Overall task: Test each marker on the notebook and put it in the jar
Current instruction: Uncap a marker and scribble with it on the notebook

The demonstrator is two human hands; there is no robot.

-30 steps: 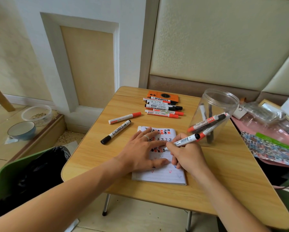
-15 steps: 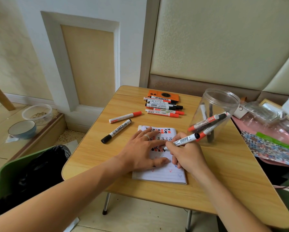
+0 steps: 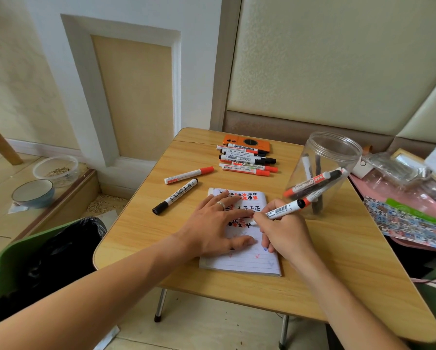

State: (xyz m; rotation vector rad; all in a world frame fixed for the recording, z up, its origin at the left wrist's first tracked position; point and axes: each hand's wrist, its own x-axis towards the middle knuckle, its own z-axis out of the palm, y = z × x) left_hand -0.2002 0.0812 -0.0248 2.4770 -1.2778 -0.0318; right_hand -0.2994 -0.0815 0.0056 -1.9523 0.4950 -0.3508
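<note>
A small lined notebook (image 3: 249,260) lies on the wooden table (image 3: 338,274), its upper half covered in red and black marks. My left hand (image 3: 211,228) presses flat on the page, fingers spread. My right hand (image 3: 285,233) grips a white marker with a red end (image 3: 286,209), its tip down on the paper beside my left fingers. A clear plastic jar (image 3: 323,173) stands just right of the notebook with several markers inside. A red-capped marker (image 3: 189,175) and a black-capped marker (image 3: 175,196) lie loose to the left. A pile of markers (image 3: 247,160) sits at the back.
An orange phone (image 3: 247,141) lies under the marker pile. A green bin with a black bag (image 3: 42,258) stands left of the table. Bowls (image 3: 32,193) sit on the floor step. Pink bag, packets and clutter (image 3: 409,210) crowd the table's right edge.
My right hand has shifted the marker slightly on the page; the left hand stays pressed on the notebook.
</note>
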